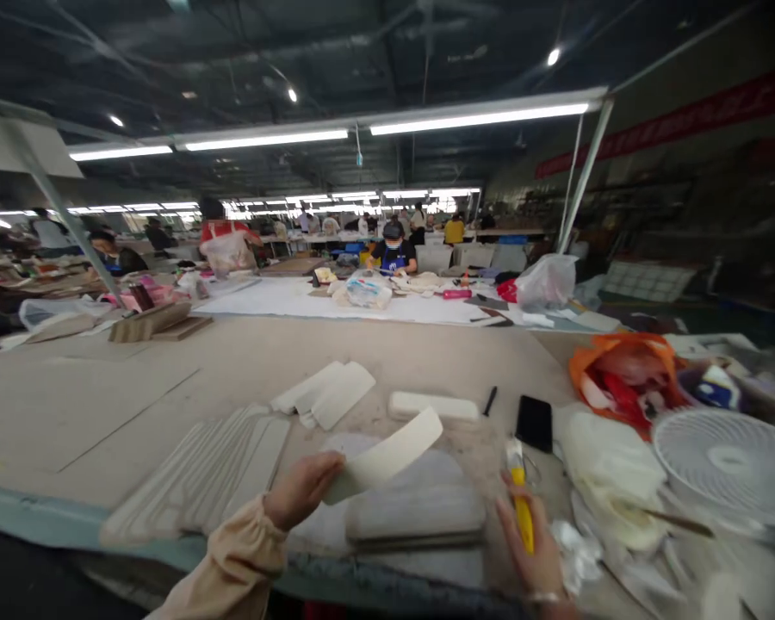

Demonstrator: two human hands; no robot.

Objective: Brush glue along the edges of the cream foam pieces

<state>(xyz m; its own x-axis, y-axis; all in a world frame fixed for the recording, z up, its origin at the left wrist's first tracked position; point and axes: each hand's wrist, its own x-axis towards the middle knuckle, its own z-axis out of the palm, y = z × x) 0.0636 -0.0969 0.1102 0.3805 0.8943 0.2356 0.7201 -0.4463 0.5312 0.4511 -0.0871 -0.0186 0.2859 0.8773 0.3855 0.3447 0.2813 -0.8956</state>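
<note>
My left hand (306,489) is closed on one end of a long cream strip with a rounded tip (393,452), held tilted above the table. Below the strip sits a stack of grey, round-cornered flat pieces (417,508). My right hand (535,542) has its fingers around a yellow-handled tool (522,508) with a pale metallic head; its exact kind is blurred. To the left of my left hand, a fanned row of long cream pieces (200,474) lies on the table. More cream strips (329,392) overlap farther back.
A whitish oblong block (432,406), a small black stick (490,401) and a black phone (534,423) lie ahead. On the right are an orange bag (626,379), a white plastic basket (729,456) and crumpled plastic. A co-worker (393,254) sits across the table.
</note>
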